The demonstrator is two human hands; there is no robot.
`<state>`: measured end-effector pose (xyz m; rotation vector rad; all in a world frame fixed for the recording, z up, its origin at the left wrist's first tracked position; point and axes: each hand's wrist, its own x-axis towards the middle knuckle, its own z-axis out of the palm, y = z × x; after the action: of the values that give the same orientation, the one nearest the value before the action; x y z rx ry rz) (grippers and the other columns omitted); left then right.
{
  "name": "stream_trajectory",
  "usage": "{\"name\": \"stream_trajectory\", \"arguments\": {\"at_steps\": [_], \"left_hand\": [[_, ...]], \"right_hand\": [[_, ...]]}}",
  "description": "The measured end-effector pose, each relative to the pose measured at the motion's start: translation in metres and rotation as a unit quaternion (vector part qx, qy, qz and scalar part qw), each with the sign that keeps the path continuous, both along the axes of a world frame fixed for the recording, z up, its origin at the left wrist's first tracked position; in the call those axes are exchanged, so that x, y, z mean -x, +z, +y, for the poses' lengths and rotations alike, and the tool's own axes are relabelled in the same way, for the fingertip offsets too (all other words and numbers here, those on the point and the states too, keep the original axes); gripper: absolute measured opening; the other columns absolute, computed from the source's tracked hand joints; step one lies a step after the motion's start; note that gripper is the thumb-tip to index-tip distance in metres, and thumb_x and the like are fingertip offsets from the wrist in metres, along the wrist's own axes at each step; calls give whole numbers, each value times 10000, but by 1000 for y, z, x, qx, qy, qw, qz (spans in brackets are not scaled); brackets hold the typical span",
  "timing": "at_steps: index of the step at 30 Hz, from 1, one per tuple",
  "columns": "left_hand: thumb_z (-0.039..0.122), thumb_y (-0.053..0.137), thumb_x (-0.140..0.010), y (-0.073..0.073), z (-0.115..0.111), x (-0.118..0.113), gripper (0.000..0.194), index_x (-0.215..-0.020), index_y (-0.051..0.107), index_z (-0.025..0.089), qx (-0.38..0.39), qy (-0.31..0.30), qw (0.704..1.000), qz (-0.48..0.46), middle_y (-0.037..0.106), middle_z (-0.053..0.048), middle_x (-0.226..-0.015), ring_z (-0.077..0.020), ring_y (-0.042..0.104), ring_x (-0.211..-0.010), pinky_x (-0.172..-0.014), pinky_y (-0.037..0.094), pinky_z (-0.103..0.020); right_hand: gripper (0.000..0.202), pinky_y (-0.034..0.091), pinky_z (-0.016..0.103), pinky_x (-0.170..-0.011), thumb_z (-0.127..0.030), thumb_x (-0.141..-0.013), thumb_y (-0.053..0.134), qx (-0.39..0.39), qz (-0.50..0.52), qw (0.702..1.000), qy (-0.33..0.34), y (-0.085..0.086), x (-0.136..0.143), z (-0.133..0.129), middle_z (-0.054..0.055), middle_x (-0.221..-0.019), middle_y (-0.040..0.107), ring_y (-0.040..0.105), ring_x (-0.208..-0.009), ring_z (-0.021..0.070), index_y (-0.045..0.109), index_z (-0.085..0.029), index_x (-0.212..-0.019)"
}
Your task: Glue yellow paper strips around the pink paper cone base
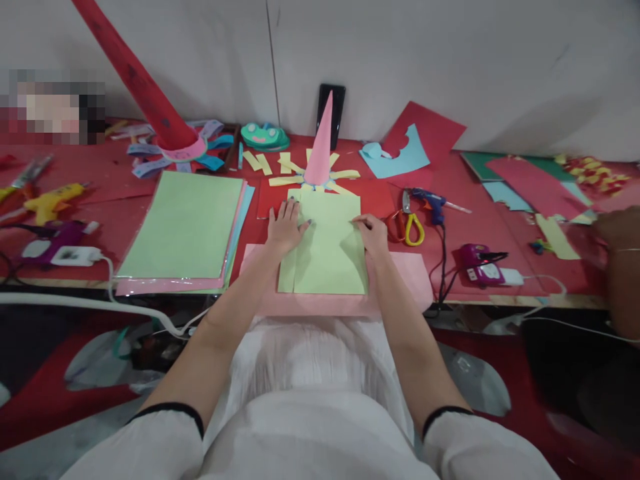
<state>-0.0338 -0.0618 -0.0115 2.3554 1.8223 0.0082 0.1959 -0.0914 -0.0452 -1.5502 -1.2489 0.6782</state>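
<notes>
A light green paper (330,260) lies in front of me on a larger pink sheet (407,280), with a lengthwise line near its left side. My left hand (287,225) rests on the green paper's upper left part, fingers spread flat. At the right edge, my right hand (373,232) pinches the border of the green paper between thumb and fingers. Just beyond the paper stands a pink paper cone (321,150) with yellow strips (345,175) fanned round its base.
Left lies a stack of green sheets (187,223). Scissors (413,223) and a blue glue gun (435,205) lie right of my right hand. Purple power adapters (477,263) with cables sit near the edge. Another person's arm (623,267) shows at far right.
</notes>
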Motion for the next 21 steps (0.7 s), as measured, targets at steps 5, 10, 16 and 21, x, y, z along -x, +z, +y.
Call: {"name": "stream_trajectory", "arguments": {"at_steps": [5,10,16,21], "left_hand": [[479,185,-927,-1,0,0,651,-1477,148,132,-3,-1,1000,-5,110,-66,-1557,-240,85,-1433,-1153,77,-500],[475,197,-928,-2,1,0,636,-1475,167,152,-9,-3,1000,-14,129,-65,-1555,-244,98,-1432,-1149,81,-511],[464,199,-929,-3,1,1,630,-1474,173,149,-14,-7,1000,-18,140,-71,-1553,-252,103,-1430,-1147,80,-517],[462,204,-927,-4,1,1,629,-1473,180,150,-11,-7,1000,-19,133,-73,-1554,-247,104,-1431,-1149,77,-508]], "right_hand": [[205,387,258,-636,-210,-665,445,-10,-8,1000,-3,1,0,-2,-3,-673,623,528,-634,134,647,-195,-700],[194,369,254,-612,-198,-650,440,-16,-9,1000,-5,2,1,-2,-15,-629,593,503,-598,125,633,-194,-672],[186,349,243,-580,-186,-631,434,-16,0,1000,-21,5,0,-3,-21,-603,573,472,-571,114,620,-189,-640],[181,349,238,-564,-198,-635,442,-14,5,999,-29,6,-3,-3,-26,-591,566,459,-556,111,623,-189,-645]]}}
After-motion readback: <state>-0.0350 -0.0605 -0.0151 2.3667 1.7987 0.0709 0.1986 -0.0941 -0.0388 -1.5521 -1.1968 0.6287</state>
